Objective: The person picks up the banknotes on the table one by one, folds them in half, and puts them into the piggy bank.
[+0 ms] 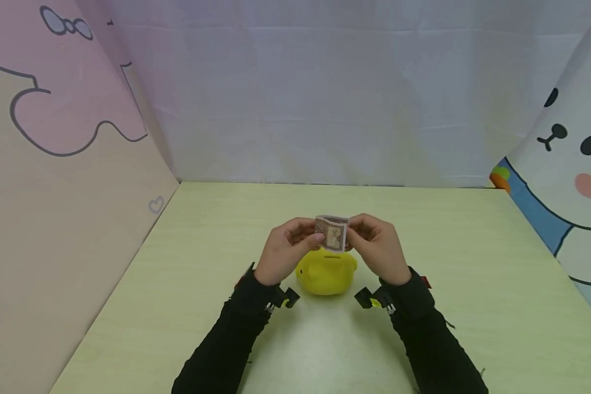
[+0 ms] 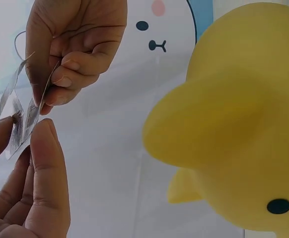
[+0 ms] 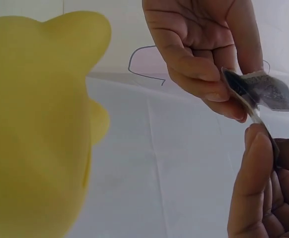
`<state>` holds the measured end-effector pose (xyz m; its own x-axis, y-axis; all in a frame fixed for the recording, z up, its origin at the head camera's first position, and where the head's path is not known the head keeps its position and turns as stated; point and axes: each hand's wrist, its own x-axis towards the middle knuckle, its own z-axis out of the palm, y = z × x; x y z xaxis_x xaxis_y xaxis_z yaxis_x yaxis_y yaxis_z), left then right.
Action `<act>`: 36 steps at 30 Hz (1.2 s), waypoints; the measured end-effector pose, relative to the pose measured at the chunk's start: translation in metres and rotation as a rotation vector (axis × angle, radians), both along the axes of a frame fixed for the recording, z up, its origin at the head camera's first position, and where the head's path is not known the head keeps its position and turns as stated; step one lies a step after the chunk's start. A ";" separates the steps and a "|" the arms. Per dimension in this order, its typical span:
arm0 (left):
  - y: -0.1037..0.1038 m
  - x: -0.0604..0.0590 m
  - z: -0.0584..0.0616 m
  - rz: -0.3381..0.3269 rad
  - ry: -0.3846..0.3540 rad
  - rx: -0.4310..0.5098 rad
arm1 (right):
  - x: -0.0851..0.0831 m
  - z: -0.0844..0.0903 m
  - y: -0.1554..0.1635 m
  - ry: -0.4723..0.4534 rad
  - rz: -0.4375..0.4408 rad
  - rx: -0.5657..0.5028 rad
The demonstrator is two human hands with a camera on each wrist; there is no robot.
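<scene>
A folded banknote [image 1: 332,234] is held up in front of me, its folds standing partly apart. My left hand [image 1: 291,244] pinches its left side between thumb and fingers. On the opposite side, the thumb and fingers of my right hand [image 1: 378,245] grip the note's edge. Beneath both hands a yellow piggy bank [image 1: 326,276] stands on the table, a slot in its top and an eye on its left side. In the left wrist view the banknote [image 2: 23,111] shows several layers between the two hands. The right wrist view has the piggy bank [image 3: 35,124] large at left.
The pale yellow-green table [image 1: 187,273] reaches back to a white curtain [image 1: 325,98]. A pink and beige printed sheet [image 1: 69,219] borders the left side, and one with a white cartoon animal [image 1: 566,164] the right. Small cameras [image 1: 369,298] are strapped at both wrists.
</scene>
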<state>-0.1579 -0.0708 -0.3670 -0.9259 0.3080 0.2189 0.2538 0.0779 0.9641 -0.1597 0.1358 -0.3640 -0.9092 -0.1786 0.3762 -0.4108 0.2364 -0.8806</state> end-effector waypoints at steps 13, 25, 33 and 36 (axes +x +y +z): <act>0.001 0.000 0.000 0.014 0.025 0.047 | -0.001 0.000 -0.001 -0.030 0.015 0.002; 0.002 0.003 0.002 0.054 0.031 0.039 | 0.000 0.001 0.000 -0.039 0.031 0.014; 0.002 0.003 0.001 0.069 0.038 0.030 | 0.000 0.001 0.001 -0.044 0.048 0.014; 0.002 0.003 0.001 0.074 0.037 0.022 | 0.000 0.001 0.002 -0.044 0.052 0.008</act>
